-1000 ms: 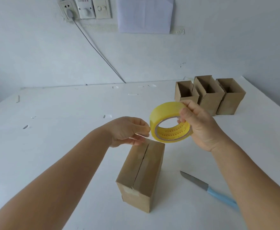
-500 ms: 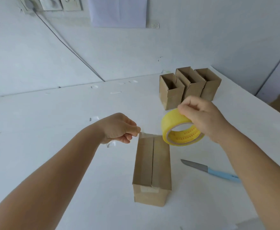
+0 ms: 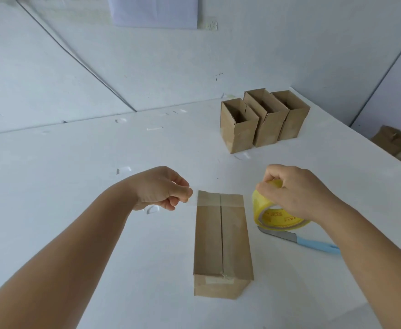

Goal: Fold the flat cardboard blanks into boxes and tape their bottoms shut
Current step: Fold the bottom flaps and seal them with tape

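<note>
A folded cardboard box (image 3: pixel 222 238) stands on the white table with its closed bottom flaps facing up and the centre seam running toward me. A strip of clear tape crosses the far end of those flaps. My left hand (image 3: pixel 162 188) pinches the free end of that tape just left of the box's far corner. My right hand (image 3: pixel 294 192) grips the yellow tape roll (image 3: pixel 274 213) from above, to the right of the box and low over the table.
Three open-topped cardboard boxes (image 3: pixel 263 117) stand in a row at the back right. A knife with a light-blue handle (image 3: pixel 313 243) lies right of the box, under my right forearm. More cardboard (image 3: pixel 390 140) lies beyond the table's right edge. Small tape scraps dot the table (image 3: pixel 76 174).
My right hand carried the roll down and to the right, away from the left hand, stretching tape across the box's far end. The camera tilted down and the view shifted.
</note>
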`<state>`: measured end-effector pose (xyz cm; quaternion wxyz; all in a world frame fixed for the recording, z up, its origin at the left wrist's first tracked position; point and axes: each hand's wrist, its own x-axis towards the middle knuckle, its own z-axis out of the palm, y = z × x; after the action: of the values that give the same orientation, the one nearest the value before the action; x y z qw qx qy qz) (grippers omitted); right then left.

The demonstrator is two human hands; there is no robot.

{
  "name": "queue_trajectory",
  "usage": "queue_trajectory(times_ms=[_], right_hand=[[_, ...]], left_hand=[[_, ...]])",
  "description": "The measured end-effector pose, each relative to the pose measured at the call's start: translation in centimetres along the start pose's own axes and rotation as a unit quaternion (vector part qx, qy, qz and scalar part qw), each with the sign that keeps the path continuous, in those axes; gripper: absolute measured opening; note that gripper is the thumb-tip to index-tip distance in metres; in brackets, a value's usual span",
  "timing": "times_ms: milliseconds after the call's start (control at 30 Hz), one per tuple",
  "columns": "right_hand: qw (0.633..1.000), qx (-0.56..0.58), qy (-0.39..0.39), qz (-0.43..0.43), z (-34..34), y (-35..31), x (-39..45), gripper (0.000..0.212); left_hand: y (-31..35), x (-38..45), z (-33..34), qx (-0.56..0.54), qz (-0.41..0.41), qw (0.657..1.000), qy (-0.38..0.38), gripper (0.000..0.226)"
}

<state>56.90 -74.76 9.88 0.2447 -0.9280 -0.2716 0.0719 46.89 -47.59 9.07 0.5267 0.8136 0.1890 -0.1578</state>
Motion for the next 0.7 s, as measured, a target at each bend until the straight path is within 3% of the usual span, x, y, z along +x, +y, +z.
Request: queue_trajectory(times_ms=[200, 700], right_hand=[[1.0, 0.005, 0.008, 0.0, 1.3, 0.7, -0.2, 0.022], [0.999, 0.026, 0.002, 0.029, 3.4, 2.1, 0.0, 0.023]], left_hand=[[-0.5, 0.6, 0.2, -0.002, 0.007, 1.0, -0.009, 0.005], [-1.7, 1.9, 0.8, -0.015, 0.001, 1.0, -0.007, 0.008]])
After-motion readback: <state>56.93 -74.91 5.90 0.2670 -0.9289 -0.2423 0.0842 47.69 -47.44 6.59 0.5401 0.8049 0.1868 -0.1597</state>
